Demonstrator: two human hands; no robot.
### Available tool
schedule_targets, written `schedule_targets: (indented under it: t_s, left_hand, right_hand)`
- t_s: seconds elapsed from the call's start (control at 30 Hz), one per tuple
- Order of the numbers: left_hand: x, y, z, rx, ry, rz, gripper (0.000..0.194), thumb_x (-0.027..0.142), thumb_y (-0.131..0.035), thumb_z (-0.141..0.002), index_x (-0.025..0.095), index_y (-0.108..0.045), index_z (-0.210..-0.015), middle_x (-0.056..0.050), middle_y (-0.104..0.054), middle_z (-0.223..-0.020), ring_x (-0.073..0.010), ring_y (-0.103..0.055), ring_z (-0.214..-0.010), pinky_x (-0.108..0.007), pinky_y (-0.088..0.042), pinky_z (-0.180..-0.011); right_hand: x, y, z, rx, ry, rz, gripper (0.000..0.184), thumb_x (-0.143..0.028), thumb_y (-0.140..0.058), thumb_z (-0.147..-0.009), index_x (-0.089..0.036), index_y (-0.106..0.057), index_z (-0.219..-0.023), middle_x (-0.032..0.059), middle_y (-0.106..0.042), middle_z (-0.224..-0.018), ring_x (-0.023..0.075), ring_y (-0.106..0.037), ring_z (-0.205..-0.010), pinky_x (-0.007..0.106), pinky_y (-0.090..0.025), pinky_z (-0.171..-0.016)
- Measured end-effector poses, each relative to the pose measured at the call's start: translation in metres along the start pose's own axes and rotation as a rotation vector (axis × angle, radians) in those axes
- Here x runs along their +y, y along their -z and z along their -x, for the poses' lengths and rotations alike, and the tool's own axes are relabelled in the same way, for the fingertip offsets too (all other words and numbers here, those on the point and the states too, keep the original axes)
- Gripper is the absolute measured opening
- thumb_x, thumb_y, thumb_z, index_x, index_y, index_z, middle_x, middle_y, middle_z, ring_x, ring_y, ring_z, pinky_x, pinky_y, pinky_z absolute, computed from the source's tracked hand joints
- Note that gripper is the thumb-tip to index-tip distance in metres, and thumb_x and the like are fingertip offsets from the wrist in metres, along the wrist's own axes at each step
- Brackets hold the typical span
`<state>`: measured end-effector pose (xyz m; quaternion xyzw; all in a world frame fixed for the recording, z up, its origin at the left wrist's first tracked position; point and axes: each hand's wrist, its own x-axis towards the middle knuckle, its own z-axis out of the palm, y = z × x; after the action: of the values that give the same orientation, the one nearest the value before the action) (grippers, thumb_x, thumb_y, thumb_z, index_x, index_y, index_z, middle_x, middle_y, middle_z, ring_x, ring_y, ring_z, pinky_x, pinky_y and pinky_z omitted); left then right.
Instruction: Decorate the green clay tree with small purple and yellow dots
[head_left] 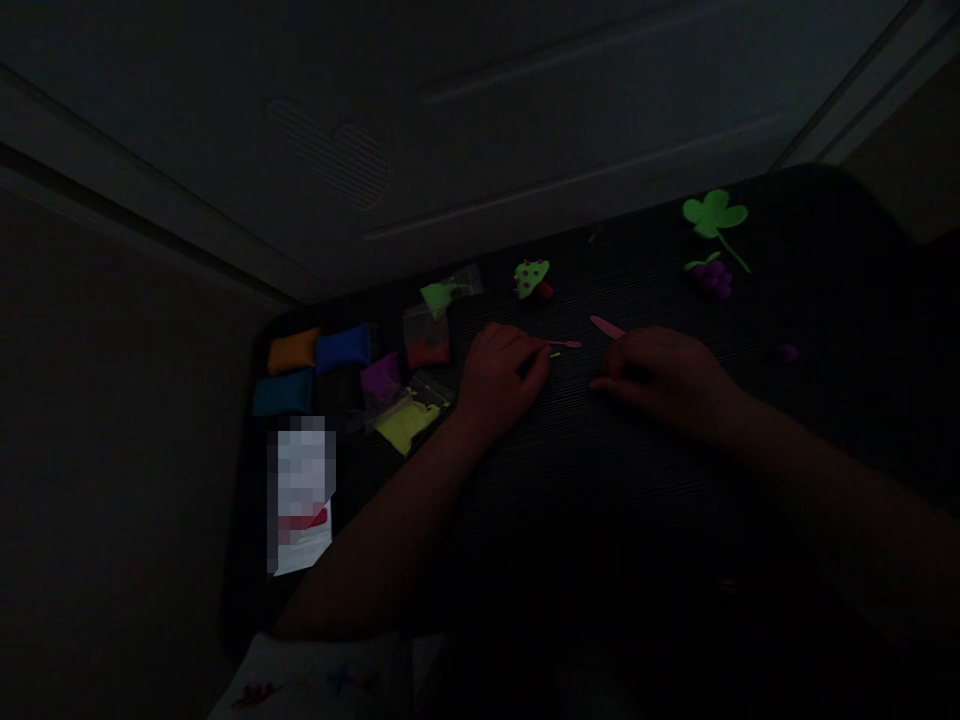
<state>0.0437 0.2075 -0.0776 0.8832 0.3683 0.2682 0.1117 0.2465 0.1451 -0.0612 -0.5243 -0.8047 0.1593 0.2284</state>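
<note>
The light is very dim. My left hand [501, 378] rests on the dark table with its fingers bent and closed. A small strip of yellow clay [556, 354] sticks out at its fingertips. Just past them shows the thin end of a pink modelling tool [568, 344], partly hidden by that hand. My right hand [664, 378] is curled with the thumb pointing left; what its fingers hold, if anything, is hidden. A pink plastic clay knife [606, 327] juts out from behind its knuckles. Whether the knife is gripped or lies on the table, I cannot tell.
A green-capped clay mushroom [531, 279], a green clay leaf [715, 215], purple clay grapes [716, 280] and a purple lump [788, 353] lie about. At left are several clay packets, including yellow [407, 425] and blue [343, 349], and a white packet [306, 550].
</note>
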Motion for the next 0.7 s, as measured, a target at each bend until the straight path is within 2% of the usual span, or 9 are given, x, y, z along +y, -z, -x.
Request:
schedule_targets:
  t_s: [0.7]
  left_hand:
    - [0.0000,0.0005,0.0000,0.000,0.002,0.013,0.021,0.028,-0.046,-0.082,0.016,-0.063,-0.083,-0.004,-0.062,-0.078,-0.0155,-0.051,-0.078,-0.032,-0.040,-0.074]
  right_hand:
    - [0.0012,0.0007,-0.0006,-0.012,-0.022,0.024,0.015,-0.033,-0.057,-0.076,-0.018,-0.054,-0.073,0.0005,-0.059,-0.077,0.0147,-0.054,-0.076,0.028,-0.039,-0.070]
